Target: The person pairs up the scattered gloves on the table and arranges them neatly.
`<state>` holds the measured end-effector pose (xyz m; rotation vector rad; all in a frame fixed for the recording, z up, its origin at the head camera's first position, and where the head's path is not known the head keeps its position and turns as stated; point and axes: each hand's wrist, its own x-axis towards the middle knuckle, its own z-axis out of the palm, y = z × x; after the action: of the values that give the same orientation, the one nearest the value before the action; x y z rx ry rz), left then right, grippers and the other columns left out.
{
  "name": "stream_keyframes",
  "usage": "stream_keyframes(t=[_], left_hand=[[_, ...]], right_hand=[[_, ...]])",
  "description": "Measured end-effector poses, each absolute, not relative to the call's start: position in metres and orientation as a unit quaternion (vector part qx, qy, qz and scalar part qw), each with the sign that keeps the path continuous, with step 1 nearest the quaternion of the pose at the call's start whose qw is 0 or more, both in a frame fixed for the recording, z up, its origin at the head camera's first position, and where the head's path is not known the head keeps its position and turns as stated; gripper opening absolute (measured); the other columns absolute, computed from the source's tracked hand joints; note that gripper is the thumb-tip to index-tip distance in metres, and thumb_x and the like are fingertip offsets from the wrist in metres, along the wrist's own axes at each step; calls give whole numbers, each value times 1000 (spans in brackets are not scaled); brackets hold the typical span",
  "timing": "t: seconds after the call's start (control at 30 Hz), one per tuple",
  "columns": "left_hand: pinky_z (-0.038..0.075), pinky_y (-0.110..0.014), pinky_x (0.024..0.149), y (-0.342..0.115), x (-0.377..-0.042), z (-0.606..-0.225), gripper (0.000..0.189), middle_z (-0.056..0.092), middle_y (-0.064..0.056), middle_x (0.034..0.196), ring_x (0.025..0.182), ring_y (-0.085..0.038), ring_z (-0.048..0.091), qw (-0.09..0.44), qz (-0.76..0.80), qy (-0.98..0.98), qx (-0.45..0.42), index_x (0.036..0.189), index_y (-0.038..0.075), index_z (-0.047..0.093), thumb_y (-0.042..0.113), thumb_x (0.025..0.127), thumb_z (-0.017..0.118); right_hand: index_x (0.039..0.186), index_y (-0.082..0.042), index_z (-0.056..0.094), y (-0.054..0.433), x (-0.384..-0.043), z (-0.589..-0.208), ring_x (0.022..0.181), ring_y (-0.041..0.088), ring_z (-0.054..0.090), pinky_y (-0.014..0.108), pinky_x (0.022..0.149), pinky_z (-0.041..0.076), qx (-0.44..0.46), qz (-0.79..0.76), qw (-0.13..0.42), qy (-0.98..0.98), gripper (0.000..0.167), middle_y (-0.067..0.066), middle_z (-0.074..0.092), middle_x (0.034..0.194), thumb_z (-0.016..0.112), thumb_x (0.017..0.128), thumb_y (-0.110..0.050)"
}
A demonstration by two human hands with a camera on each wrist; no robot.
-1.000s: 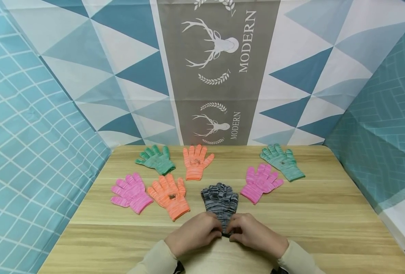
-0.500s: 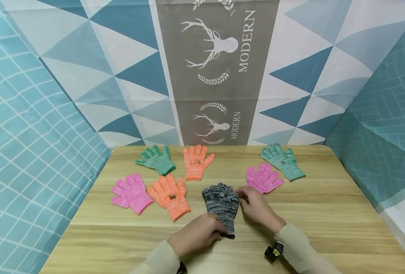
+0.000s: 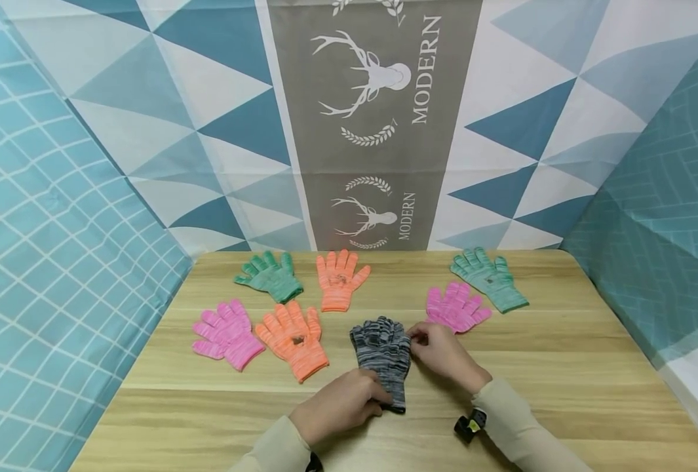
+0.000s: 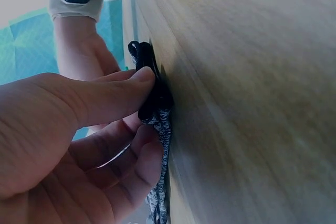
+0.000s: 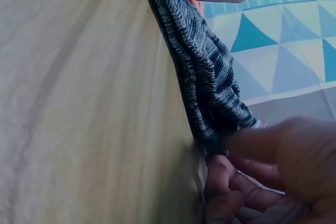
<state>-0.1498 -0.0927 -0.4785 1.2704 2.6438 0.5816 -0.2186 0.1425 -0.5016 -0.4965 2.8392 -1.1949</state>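
A pair of black-and-grey knitted gloves [image 3: 381, 357] lies stacked in the middle of the table, folded fingers towards the back and black cuffs towards the front. My left hand [image 3: 341, 405] pinches the cuff end; in the left wrist view the thumb presses on the dark cuff edge [image 4: 157, 93] with fingers curled on the other side. At the right edge, close to the gloves' fingers, my right hand [image 3: 443, 357] pinches the knit between thumb and fingers. The right wrist view shows the layered side of the gloves [image 5: 207, 72] running between both hands.
Behind the right hand lies a pink glove [image 3: 456, 307], its cuff hidden, beside a green glove [image 3: 490, 278]. To the left are another pink glove [image 3: 229, 334], two orange gloves [image 3: 292, 334] and a green glove [image 3: 271, 275]. Patterned cloth [image 3: 378, 131] hangs behind the wooden table [image 3: 531, 367].
My right hand has left the cuff and moved up and right to the gloves' right edge, covering the near pink glove's cuff. My left hand stays at the cuff.
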Motion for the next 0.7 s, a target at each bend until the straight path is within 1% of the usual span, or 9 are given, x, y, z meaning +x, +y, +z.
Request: stream_keyframes(t=[0.1, 0.17, 0.33, 0.43, 0.57, 0.63, 0.7], left_hand=[[49, -10, 81, -93, -149, -478, 21, 74, 13, 102, 93, 5, 63, 78, 193, 880, 427, 110, 21, 82, 14, 91, 79], [49, -10, 82, -94, -149, -477, 21, 74, 13, 102, 94, 5, 63, 77, 192, 879, 430, 110, 21, 82, 14, 91, 79], [49, -10, 82, -93, -149, -477, 21, 75, 15, 101, 94, 5, 63, 76, 194, 874, 438, 110, 22, 82, 14, 90, 79], [48, -8, 80, -93, -148, -477, 21, 75, 15, 101, 93, 6, 63, 78, 194, 872, 442, 110, 22, 82, 15, 90, 80], [47, -7, 77, -92, -148, -477, 21, 74, 14, 99, 90, 7, 62, 81, 193, 871, 443, 110, 23, 82, 16, 90, 80], [47, -7, 77, -93, -148, -477, 21, 73, 13, 99, 91, 7, 62, 86, 195, 872, 441, 110, 23, 82, 16, 90, 80], [48, -8, 78, -93, -148, -477, 21, 74, 14, 100, 92, 7, 63, 91, 197, 873, 437, 110, 22, 82, 15, 90, 80]], right_hand=[[97, -6, 75, 143, -220, -501, 79, 10, 64, 25, 69, 54, -161, -387, 12, 908, 19, 4, 72, 88, 66, 85, 6], [94, -7, 73, 144, -221, -500, 77, 9, 61, 24, 67, 52, -155, -391, 11, 907, 19, 5, 70, 86, 65, 84, 7], [89, -8, 74, 143, -221, -497, 73, 9, 57, 24, 65, 49, -163, -360, -4, 919, 17, 3, 69, 82, 66, 83, 7], [90, -8, 76, 142, -220, -495, 74, 7, 59, 25, 66, 51, -168, -342, -12, 924, 14, -1, 71, 83, 68, 89, 4], [99, -10, 77, 143, -216, -492, 76, 6, 60, 27, 67, 51, -157, -367, -7, 917, 11, -3, 72, 88, 66, 100, -9], [103, -10, 78, 144, -214, -491, 77, 6, 61, 26, 67, 52, -172, -376, -1, 910, 13, -3, 73, 90, 66, 101, -14], [102, -9, 79, 145, -213, -491, 77, 6, 63, 25, 68, 53, -186, -379, 3, 907, 12, -2, 74, 92, 68, 100, -14]])
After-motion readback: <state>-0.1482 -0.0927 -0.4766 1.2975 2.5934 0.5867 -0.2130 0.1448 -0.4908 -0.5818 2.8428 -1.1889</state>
